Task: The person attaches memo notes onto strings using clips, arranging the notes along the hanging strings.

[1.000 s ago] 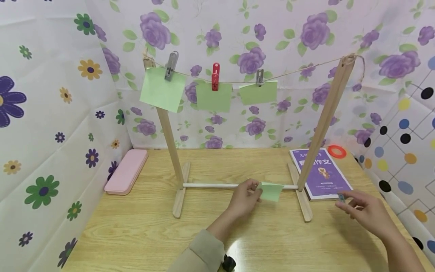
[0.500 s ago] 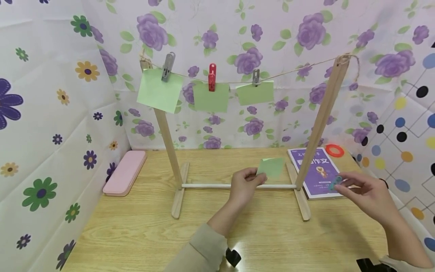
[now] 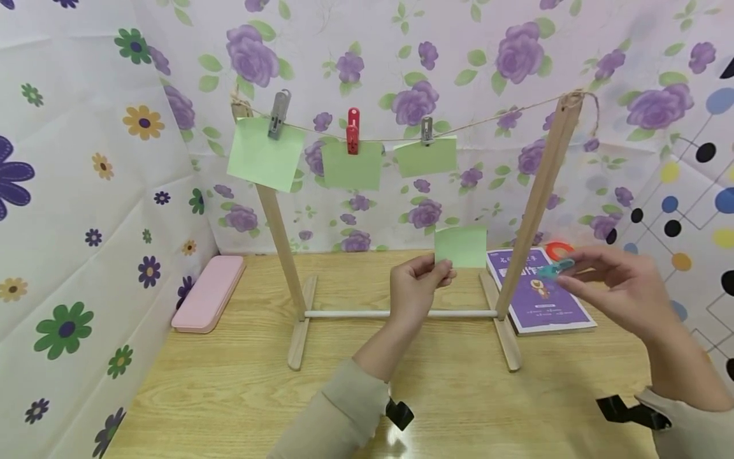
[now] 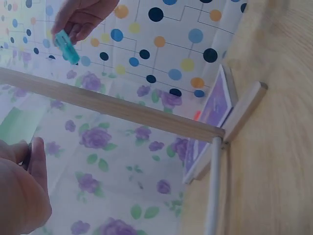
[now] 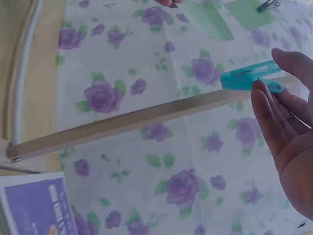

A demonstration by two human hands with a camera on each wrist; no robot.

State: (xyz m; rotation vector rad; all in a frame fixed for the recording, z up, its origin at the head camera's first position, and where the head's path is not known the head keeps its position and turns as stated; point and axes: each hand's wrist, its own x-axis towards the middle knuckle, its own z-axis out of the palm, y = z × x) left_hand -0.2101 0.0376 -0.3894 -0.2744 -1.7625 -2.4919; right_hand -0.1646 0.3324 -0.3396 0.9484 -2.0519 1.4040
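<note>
My left hand [image 3: 414, 288] pinches a green paper sheet [image 3: 462, 247] by its lower left corner, in front of the wooden stand and above its white crossbar [image 3: 344, 313]. A teal clothespin [image 5: 249, 77] is held between the thumb and fingers of my right hand [image 3: 616, 284], over the purple book at the right. On the twine [image 3: 504, 119] above hang three more green sheets: one under a grey clip [image 3: 279, 115], one under a red clip [image 3: 352, 132], one under a small grey clip [image 3: 427, 131]. The left wrist view also shows the teal clothespin [image 4: 67, 47] in the right fingers.
Wooden posts [image 3: 539, 204] hold the twine at both ends. A purple book [image 3: 550, 312] lies by the right foot, with a red ring [image 3: 559, 249] behind it. At the left is a pink case [image 3: 208, 293]. Patterned cloth [image 3: 344, 217] closes off the back and sides.
Both hands have risen from near the table. The green sheet has gone up and stands upright, and the right hand has lifted the clothespin over the book.
</note>
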